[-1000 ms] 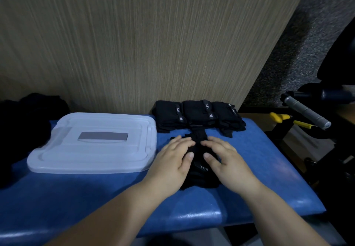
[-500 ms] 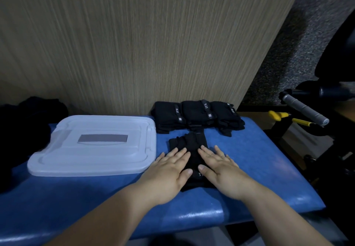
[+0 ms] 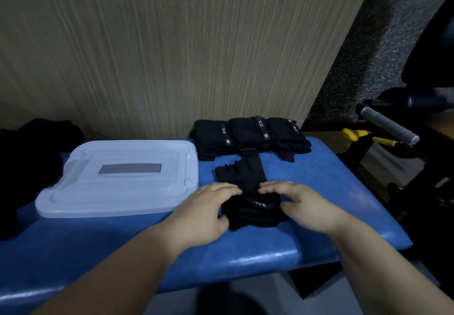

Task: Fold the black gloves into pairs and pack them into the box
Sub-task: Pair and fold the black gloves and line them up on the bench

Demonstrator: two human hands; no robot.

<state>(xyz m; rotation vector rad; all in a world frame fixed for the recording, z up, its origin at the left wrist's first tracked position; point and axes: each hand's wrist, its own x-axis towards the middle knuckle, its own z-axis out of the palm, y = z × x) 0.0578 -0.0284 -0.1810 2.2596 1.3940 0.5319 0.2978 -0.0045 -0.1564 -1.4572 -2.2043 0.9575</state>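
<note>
Both hands are drawing back from their flat press half a second ago, fingers now curling up around the near end of the black glove pair (image 3: 242, 177).

Behind the white plastic box lid (image 3: 118, 179) a wood-grain panel (image 3: 172, 44) is standing upright. Under the lid a blue padded bench (image 3: 319, 191) is carrying everything. The lid itself is lying flat, its grey label facing up. Left of the lid a heap of dark cloth (image 3: 29, 157) is slumping over the bench edge; I cannot tell what it is made of. Right of the lid's far corner a row of folded black gloves (image 3: 250, 135) is sitting against the panel, white lettering showing on the straps.

Just right of the lid's near half the glove pair is lying flat at its fingerless end, while its cuff end is bunching up. The left hand (image 3: 206, 214) is gripping that cuff from the lid side, thumb at the edge. The right hand (image 3: 309, 206) is gripping it from the other side with arched fingers.

Far right of the lid, off the bench, a grey-gripped bar (image 3: 388, 127) is angling over a yellow-handled tool (image 3: 353, 134).
</note>
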